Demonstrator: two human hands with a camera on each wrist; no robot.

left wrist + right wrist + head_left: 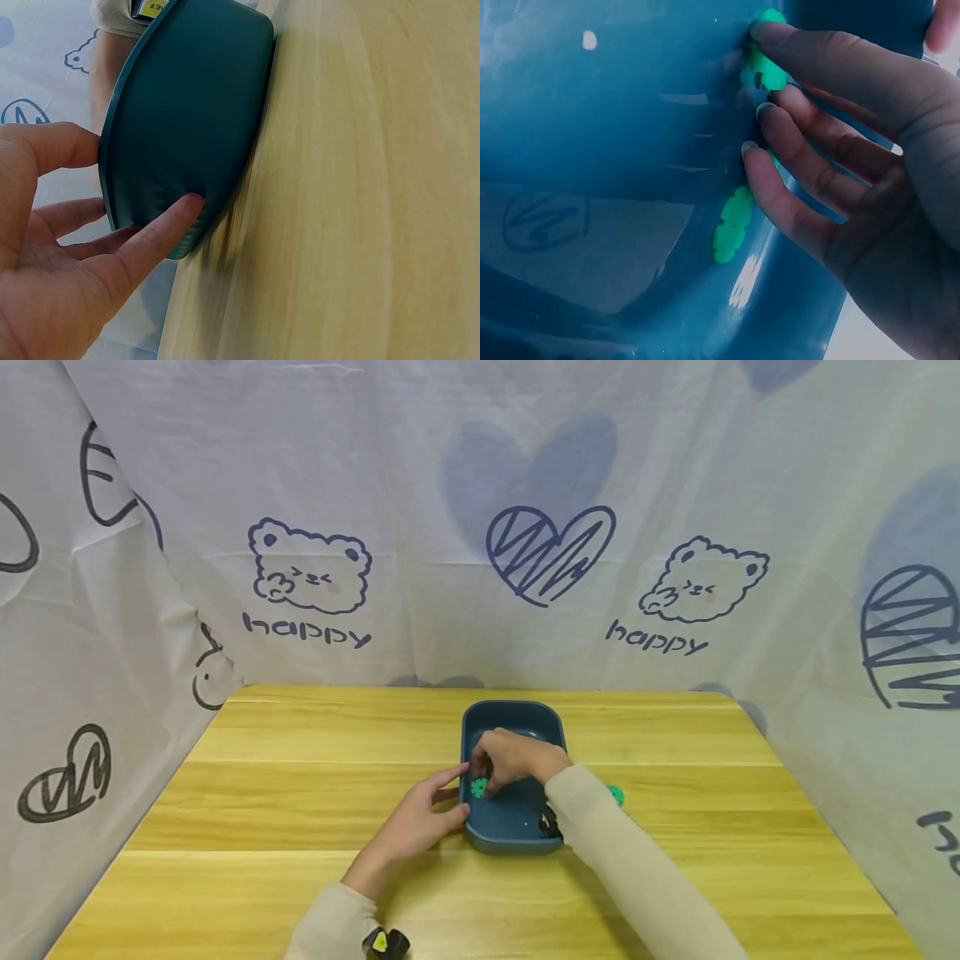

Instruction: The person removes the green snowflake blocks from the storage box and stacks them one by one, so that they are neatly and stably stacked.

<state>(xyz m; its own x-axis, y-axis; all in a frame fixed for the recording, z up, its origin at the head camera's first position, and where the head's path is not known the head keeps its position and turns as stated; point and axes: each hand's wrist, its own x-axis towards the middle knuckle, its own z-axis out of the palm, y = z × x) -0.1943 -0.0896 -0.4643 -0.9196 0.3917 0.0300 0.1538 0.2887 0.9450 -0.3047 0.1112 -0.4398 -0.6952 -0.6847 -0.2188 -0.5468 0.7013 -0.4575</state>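
A dark blue rectangular box stands on the table. My left hand touches its left side from outside, fingers spread along the wall; in the left wrist view, a fingertip rests on the outer wall. Inside the box, my right hand pinches a green notched disc by the left wall. The right wrist view has the thumb on this disc. Below the fingers there, a second green notched shape appears at the wall.
Another green disc lies on the table right of the box, partly hidden by the right sleeve. The wooden table is bordered by white printed cloth at the back and sides.
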